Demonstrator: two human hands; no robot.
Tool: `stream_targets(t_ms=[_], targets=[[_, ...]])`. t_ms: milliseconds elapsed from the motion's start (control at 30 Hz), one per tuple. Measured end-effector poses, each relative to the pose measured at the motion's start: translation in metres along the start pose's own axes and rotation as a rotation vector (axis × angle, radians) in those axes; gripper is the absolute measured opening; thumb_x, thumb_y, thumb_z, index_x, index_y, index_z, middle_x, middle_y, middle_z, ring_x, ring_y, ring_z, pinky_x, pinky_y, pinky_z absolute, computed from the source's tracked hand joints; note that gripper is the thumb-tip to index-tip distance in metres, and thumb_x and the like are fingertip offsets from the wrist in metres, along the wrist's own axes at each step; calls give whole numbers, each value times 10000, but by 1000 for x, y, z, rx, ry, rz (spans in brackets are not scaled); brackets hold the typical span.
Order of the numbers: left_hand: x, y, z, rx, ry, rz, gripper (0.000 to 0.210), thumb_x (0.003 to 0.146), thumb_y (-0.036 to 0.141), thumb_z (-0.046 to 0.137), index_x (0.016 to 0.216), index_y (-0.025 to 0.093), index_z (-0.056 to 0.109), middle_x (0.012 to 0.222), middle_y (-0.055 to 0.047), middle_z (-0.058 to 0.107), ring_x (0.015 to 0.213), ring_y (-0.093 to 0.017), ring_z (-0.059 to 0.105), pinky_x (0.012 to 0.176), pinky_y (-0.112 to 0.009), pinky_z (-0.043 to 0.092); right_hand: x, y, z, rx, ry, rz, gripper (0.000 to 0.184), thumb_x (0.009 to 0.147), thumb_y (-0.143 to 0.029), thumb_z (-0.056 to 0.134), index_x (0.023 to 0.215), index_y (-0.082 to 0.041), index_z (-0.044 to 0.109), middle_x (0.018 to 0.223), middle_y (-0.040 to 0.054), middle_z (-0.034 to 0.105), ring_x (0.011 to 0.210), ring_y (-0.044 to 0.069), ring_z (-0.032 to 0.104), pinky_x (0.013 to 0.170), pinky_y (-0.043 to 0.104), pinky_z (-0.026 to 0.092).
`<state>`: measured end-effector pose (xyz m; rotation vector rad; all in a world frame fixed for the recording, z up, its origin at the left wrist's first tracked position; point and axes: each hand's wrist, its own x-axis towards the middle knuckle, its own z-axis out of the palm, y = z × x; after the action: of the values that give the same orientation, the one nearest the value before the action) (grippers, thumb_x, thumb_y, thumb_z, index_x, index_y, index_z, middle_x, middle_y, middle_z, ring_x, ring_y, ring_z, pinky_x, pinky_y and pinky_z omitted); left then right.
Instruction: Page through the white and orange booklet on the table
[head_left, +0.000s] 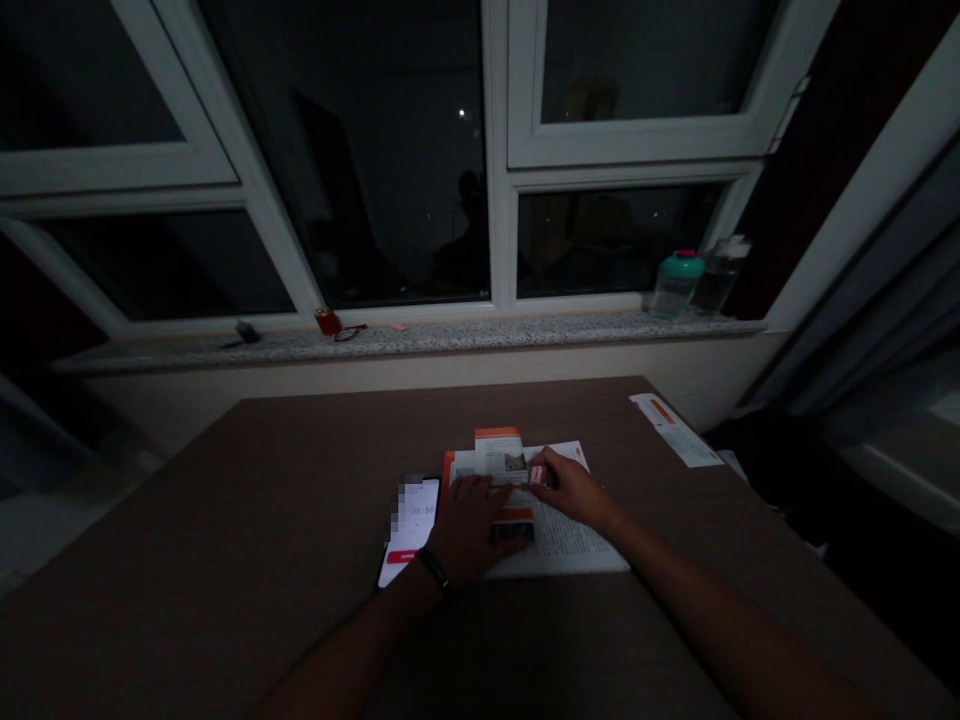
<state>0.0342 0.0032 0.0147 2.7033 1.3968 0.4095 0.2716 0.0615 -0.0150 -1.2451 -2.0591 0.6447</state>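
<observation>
A printed sheet (577, 545) with dense text lies on the table, and a narrower printed strip (499, 443) with orange bands lies over it. My left hand (469, 520) rests flat on the strip, its fingers stretched out and pointing to the right. Between the thumb and fingers of my right hand (566, 485) is a small pink and white block (537, 475), held just above or against the paper; its exact kind is too dark to tell. A thin, light line runs between the block and my left fingertips. Beside my left hand is a lit phone (415, 515).
The brown table (225, 530) stands below a windowsill (450, 337). Another printed paper (677, 432) lies at the table's right edge. A teal-lidded bottle (676, 285), a clear bottle (721, 272) and a small red object (328, 321) stand on the sill.
</observation>
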Motion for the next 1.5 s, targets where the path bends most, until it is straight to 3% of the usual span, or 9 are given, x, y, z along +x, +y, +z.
stream_targets(t_ms=[200, 433, 733, 967, 1200, 1500], targets=[[-1, -8, 9, 30, 16, -61, 776, 832, 732, 533, 1438, 257, 435, 1452, -153, 432, 1330, -386, 375, 1087, -597, 258, -4, -9, 1, 12, 30, 10, 281, 780, -222, 651, 1050, -224, 573, 766, -31, 591, 683, 150, 548, 619, 240, 388], [-1, -2, 3, 35, -10, -48, 748, 841, 718, 529, 1417, 244, 466, 1438, -151, 454, 1304, -392, 401, 1074, -580, 291, 0, -17, 5, 211, 65, 48, 273, 779, -223, 667, 1024, -218, 547, 738, -40, 575, 654, 142, 542, 596, 232, 412], [2, -2, 4, -59, -30, 58, 716, 880, 620, 571, 1421, 179, 412, 1451, -141, 455, 1338, -319, 396, 1098, -488, 323, 2, -12, 8, 104, -27, 21, 256, 772, -210, 650, 996, -221, 525, 770, -27, 614, 680, 154, 570, 626, 244, 403], [3, -2, 3, -67, -31, 49, 692, 883, 581, 594, 1417, 183, 405, 1454, -147, 447, 1336, -326, 396, 1092, -503, 336, -4, -18, 2, 91, -170, -52, 236, 754, -218, 680, 936, -215, 530, 733, -39, 577, 648, 137, 536, 582, 220, 371], [4, -1, 0, -54, -42, 46, 676, 877, 569, 611, 1396, 172, 438, 1448, -147, 459, 1335, -338, 400, 1099, -513, 331, -1, -17, 6, 50, -96, 17, 241, 772, -207, 660, 962, -210, 512, 696, -48, 565, 638, 136, 547, 575, 217, 360], [3, -3, 6, -49, -27, 42, 677, 875, 560, 615, 1414, 199, 422, 1462, -126, 450, 1340, -337, 394, 1100, -515, 330, -15, -30, -3, 32, -236, -114, 247, 758, -213, 676, 945, -216, 515, 801, -16, 590, 718, 155, 559, 619, 231, 388]])
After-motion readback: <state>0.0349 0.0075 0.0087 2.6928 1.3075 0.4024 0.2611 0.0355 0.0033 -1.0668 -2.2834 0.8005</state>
